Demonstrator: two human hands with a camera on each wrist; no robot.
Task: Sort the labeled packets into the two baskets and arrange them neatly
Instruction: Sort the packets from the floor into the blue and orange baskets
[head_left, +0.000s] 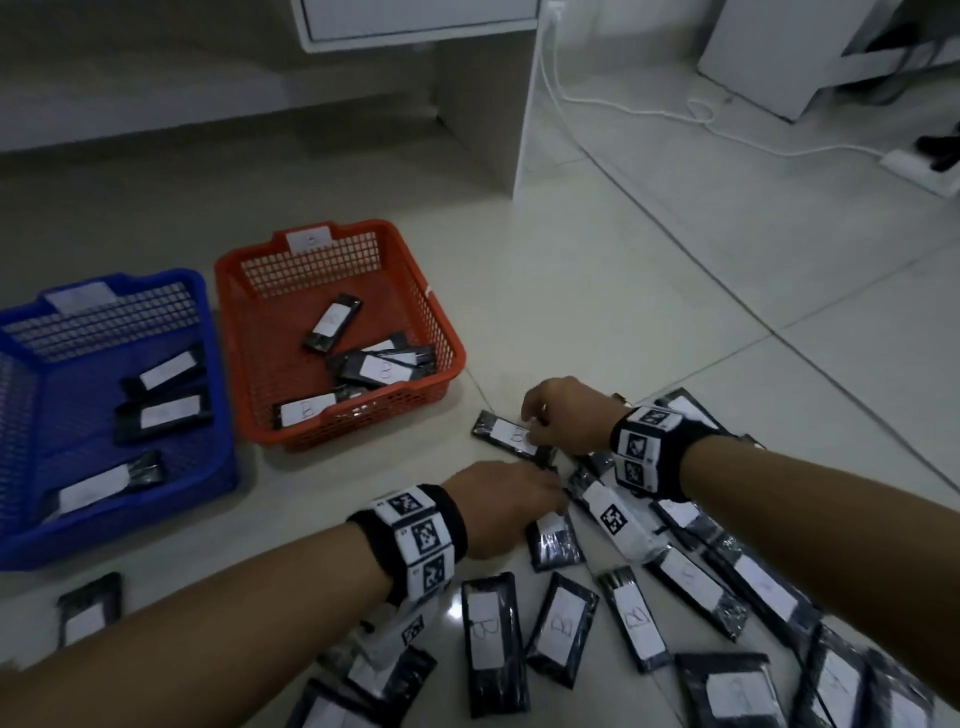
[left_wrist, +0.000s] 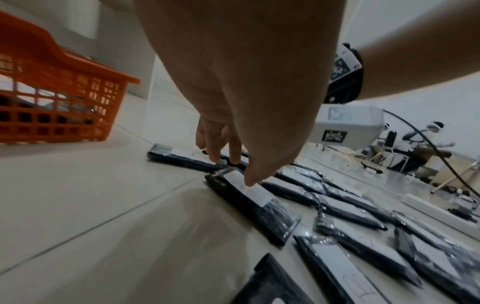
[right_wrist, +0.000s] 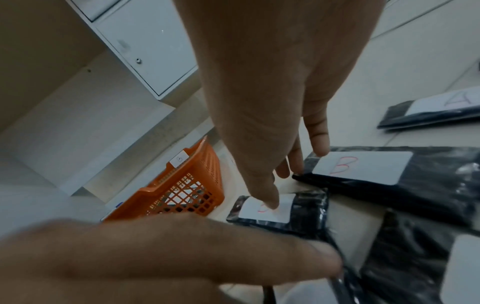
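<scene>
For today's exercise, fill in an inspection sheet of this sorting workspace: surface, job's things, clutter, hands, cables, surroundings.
Surface: pale tiled floor.
Job's things: blue plastic mesh basket holds four black labelled packets; orange plastic mesh basket tagged B holds several; many packets lie loose, including a B packet.
Clutter: nothing seen.
Hands: left hand reaches among loose packets; right hand fingers touch the B packet.
Cables: white cord to a white power strip.
Surroundings: white cabinet.

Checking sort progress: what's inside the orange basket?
The orange basket holds about five black packets; two readable labels say B. They overlap at the near corner, so any beneath are hidden.
</scene>
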